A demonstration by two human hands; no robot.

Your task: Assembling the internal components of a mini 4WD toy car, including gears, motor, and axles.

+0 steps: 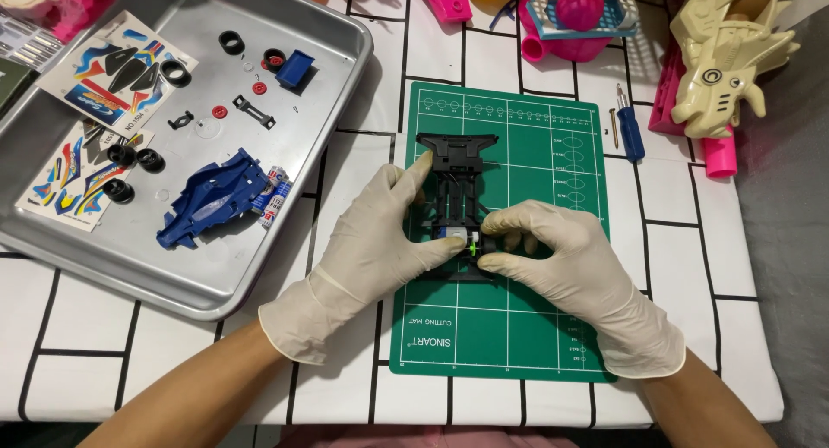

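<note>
A black toy car chassis point(456, 167) lies on a green cutting mat point(535, 327). Both my hands wear cream latex gloves. My left hand point(371, 245) grips the chassis from the left side, with one finger along its edge and the thumb near a small silver motor point(455, 237) set in the rear. My right hand point(566, 271) pinches the rear right of the chassis, fingertips by a small green part point(474, 249) next to the motor.
A metal tray point(345, 42) at left holds a blue car body point(211, 199), black tyres point(129, 159), red hubs, batteries and sticker sheets point(117, 72). A blue screwdriver point(629, 124) lies right of the mat. Pink and cream toys crowd the far edge.
</note>
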